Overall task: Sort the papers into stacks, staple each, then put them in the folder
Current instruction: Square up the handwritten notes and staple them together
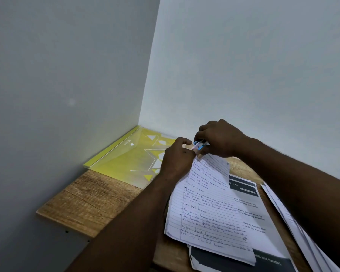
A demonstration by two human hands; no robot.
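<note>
Pages (208, 209) lie on the desk (82, 201); left hand (177, 157) fingers pinch their top corner; right hand (222, 140) fingers curl round the stapler (200, 144) — folder (126, 160) beyond.

1. The left hand (178, 157) is held far out, its back toward the camera. Its fingers are curled and pinch the top corner of the handwritten sheets (206, 205).
2. The right hand (221, 140) is just right of it, knuckles up, with its fingers curled down round a small blue-and-white stapler (200, 144).
3. The fingertips of the two hands almost meet.
4. The bare left forearm (137, 213) rises from the near bottom edge.
5. The bare right forearm (292, 173) slants in from the right edge, its wrist bent down.
</note>
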